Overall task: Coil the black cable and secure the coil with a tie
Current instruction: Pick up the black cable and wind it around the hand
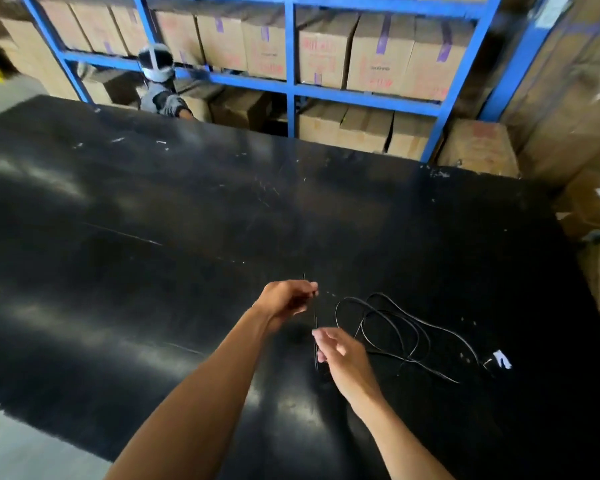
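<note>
A thin black cable (392, 327) lies in loose loops on the black table (153, 220), to the right of both hands, with a white-tagged plug end (497, 360) at its far right. My left hand (286, 301) pinches the upper part of a thin black tie (315, 327) that hangs straight down. My right hand (340, 351) is just below, with its fingertips at the lower part of the tie; whether they grip it is unclear. Neither hand touches the cable.
The black mat covers a wide table whose left front edge drops to grey floor (21, 445). Behind the table stands a blue rack (291, 88) full of cardboard boxes. A person (161, 88) crouches at the far left edge. More boxes (478, 147) stand at the right.
</note>
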### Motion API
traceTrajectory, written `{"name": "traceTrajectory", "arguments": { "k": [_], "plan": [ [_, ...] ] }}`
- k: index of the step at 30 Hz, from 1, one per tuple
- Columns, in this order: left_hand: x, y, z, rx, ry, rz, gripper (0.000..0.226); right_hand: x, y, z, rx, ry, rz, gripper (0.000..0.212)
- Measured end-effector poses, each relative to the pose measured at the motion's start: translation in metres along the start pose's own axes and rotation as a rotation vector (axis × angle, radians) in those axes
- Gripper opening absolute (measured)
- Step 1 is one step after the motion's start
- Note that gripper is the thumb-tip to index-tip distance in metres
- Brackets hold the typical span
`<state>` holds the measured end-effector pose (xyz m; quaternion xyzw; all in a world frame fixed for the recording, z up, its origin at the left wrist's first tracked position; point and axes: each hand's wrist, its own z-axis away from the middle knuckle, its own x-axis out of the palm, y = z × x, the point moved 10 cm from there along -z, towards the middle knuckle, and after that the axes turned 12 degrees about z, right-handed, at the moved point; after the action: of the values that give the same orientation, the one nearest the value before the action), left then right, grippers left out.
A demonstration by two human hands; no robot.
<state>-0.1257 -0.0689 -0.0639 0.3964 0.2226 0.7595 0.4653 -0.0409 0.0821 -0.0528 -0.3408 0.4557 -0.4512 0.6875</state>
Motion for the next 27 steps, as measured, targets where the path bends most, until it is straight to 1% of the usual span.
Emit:
{"name": "traceTrajectory", "arguments": {
  "k": [2,4,6,8,10,12,13,15,17,22,25,27],
  "plan": [
    [0.021,0.008,0.009,0.040,-0.057,0.023,0.006,-0.020,-0.014,0.003,-0.015,0.075,-0.024,0.017],
    [0.048,0.014,0.019,0.066,-0.131,0.048,0.007,-0.041,-0.032,0.003,-0.057,0.101,-0.090,0.017],
    [0.080,0.017,0.030,0.082,-0.234,0.065,0.003,-0.059,-0.049,0.002,-0.108,0.077,-0.189,0.016],
    [0.113,0.020,0.042,0.067,-0.369,0.133,0.004,-0.077,-0.061,0.005,-0.180,0.026,-0.245,0.012],
    [0.142,0.021,0.052,0.028,-0.495,0.233,0.019,-0.088,-0.064,0.011,-0.235,-0.059,-0.240,0.012],
    [0.169,0.026,0.063,0.022,-0.624,0.295,0.045,-0.095,-0.059,0.018,-0.251,-0.155,-0.217,0.013],
    [0.183,0.030,0.070,0.026,-0.685,0.314,0.053,-0.099,-0.053,0.022,-0.245,-0.180,-0.192,0.012],
    [0.209,0.034,0.077,0.014,-0.761,0.323,0.054,-0.111,-0.044,0.027,-0.249,-0.179,-0.125,0.011],
    [0.228,0.037,0.080,-0.004,-0.789,0.273,0.052,-0.123,-0.039,0.029,-0.276,-0.154,-0.070,0.012],
    [0.254,0.035,0.076,-0.044,-0.845,0.047,0.063,-0.143,-0.037,0.024,-0.304,-0.066,-0.012,0.012],
    [0.264,0.033,0.076,-0.053,-0.898,-0.074,0.070,-0.145,-0.034,0.017,-0.304,-0.064,0.040,0.019],
    [0.269,0.042,0.079,-0.060,-0.935,-0.087,0.073,-0.146,-0.026,0.011,-0.289,-0.074,0.088,0.026]
  ]
}}
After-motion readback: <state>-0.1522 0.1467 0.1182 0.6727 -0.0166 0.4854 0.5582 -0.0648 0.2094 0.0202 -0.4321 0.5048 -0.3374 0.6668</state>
